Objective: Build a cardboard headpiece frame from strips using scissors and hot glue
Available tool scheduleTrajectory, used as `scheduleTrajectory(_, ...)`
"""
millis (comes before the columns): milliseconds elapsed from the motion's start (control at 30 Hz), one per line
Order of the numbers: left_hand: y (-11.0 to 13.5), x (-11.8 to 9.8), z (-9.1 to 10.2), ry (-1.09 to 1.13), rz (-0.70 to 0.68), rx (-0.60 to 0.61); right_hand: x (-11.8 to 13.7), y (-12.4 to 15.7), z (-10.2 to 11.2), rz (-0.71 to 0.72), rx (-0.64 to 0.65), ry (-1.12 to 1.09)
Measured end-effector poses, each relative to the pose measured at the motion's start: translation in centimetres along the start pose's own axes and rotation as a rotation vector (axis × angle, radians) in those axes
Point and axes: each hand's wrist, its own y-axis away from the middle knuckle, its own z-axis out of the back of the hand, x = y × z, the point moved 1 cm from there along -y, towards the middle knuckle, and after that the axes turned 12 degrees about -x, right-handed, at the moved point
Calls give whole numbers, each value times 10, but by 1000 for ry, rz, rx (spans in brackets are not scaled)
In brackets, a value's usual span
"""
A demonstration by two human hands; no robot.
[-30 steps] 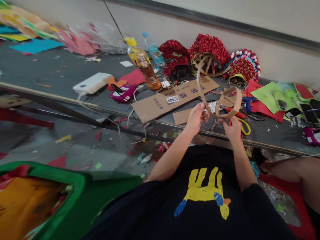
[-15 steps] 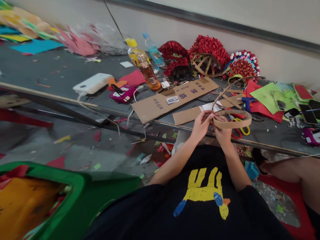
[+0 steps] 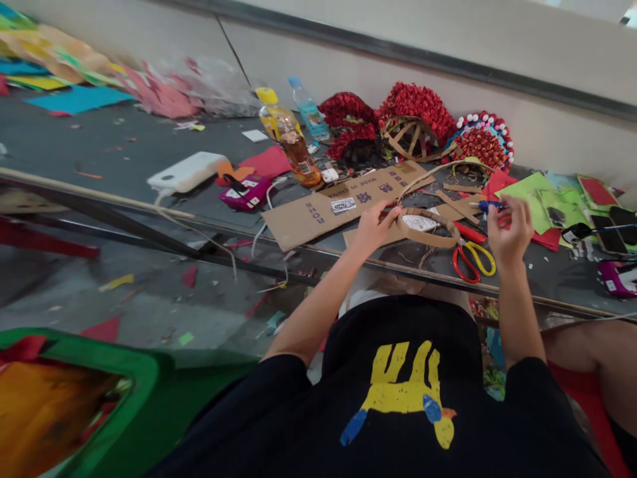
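L hand (image 3: 377,226) pinches the left rim of the cardboard ring (image 3: 428,229), fingers clamped on it, w/ the ring low over the table (image 3: 124,143) close to its near edge, right of the long cardboard sheet (image 3: 318,209) & just left of the red-and-yellow scissors (image 3: 472,255). R hand (image 3: 508,232) is apart from the ring, raised w/ fingers curled at the blue glue gun (image 3: 488,206); can't tell if it grips the gun or only touches it. Toward the table's far edge: a bottle (image 3: 294,143) & red paper-flower pieces (image 3: 418,106).
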Motion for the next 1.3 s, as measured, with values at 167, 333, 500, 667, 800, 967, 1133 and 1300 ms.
scheduleTrajectory(167, 4, 1, 0, 32, 15, 30, -5, -53, -31, 48, 304, 253)
scheduleTrajectory(333, 6, 1, -1, 109, 84, 9, -5, -54, -39, -55, 526, 282)
scheduleTrajectory(500, 5, -1, -2, 207, 135, -41, -12, -38, -41, -172, 670, 50)
scheduleTrajectory(667, 5, -1, -3, 272, 185, -100, -13, -32, -39, -427, 803, -292)
scheduleTrajectory(800, 6, 1, -4, 318, 209, -137, -7, -34, -31, -630, 929, -525)
scheduleTrajectory(967, 7, -2, -4, 345, 223, -174, -6, -34, -23, -716, 1045, -661)
scheduleTrajectory(1133, 8, -5, -6, 402, 231, -209, -9, -29, -17, -777, 1095, -704)
scheduleTrajectory(1300, 12, -4, -9, 387, 249, -210, -8, -22, -17, -796, 1030, -768)
